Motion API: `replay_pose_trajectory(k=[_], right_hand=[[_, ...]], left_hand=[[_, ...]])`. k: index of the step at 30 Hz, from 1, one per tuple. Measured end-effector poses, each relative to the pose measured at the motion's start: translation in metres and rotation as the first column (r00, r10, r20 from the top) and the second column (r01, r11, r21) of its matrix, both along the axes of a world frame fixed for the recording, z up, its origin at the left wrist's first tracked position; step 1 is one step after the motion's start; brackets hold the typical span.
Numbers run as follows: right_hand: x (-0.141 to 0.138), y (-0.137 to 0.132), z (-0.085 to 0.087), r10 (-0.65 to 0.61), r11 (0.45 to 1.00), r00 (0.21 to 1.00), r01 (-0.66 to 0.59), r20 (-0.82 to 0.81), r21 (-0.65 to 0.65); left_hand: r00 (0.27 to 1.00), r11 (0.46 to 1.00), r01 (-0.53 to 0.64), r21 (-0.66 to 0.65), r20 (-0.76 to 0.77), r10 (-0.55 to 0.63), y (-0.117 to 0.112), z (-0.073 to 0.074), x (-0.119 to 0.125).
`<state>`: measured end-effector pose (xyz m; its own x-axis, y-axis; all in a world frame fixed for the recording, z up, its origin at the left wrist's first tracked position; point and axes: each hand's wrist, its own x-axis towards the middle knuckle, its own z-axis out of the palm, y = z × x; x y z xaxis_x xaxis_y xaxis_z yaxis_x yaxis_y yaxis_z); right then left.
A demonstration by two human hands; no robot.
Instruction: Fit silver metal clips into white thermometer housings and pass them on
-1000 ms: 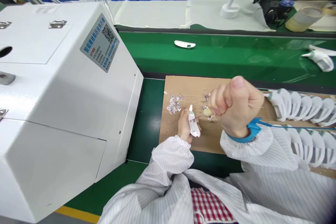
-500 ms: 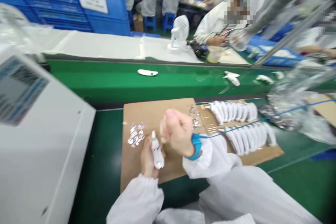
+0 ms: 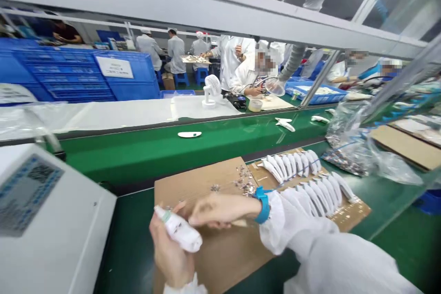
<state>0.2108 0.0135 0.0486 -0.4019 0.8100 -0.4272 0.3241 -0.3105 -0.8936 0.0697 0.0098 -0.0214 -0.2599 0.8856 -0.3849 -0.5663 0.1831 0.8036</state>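
Observation:
My left hand (image 3: 172,255) is wrapped round a white handheld plastic device (image 3: 182,233) with a narrow tapered tip and a greenish band near it. The device lies tilted, its tip toward the upper left. Close to its right side is my right hand (image 3: 220,209), slightly blurred, with fingers curled together. A pale end sticks out beneath that hand, but what it belongs to cannot be made out. A blue wrist strap (image 3: 262,205) with a cord is on my right wrist. Both hands are over a brown cardboard sheet (image 3: 237,262), where small shiny metal pieces (image 3: 245,181) lie scattered.
Two rows of curved white shells (image 3: 289,165) stand on cardboard at the right. Behind them lies a clear bag (image 3: 347,156) of small parts. A white box-shaped machine (image 3: 51,234) borders the left. White parts (image 3: 189,134) lie on the green belt (image 3: 138,154); a co-worker sits beyond.
The camera view has tilted up. My right hand has turned from a raised fist to lie lower beside the device. The device has tilted further to the left in my left hand.

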Motion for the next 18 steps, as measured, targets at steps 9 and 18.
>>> replay_pose_trajectory(k=[9, 18], right_hand=[[0.034, 0.109, -0.031, -0.088, 0.995, 0.868, 0.056, 0.489, 0.080], [0.086, 0.138, -0.031, -0.416, 0.899, 0.589, 0.151, 0.693, 0.411]], left_hand=[[0.973, 0.984, 0.178, -0.016, -0.145, -0.179, -0.013, -0.022, -0.026], [0.963, 0.981, 0.190, -0.039, -0.187, -0.194, -0.038, -0.021, -0.051]])
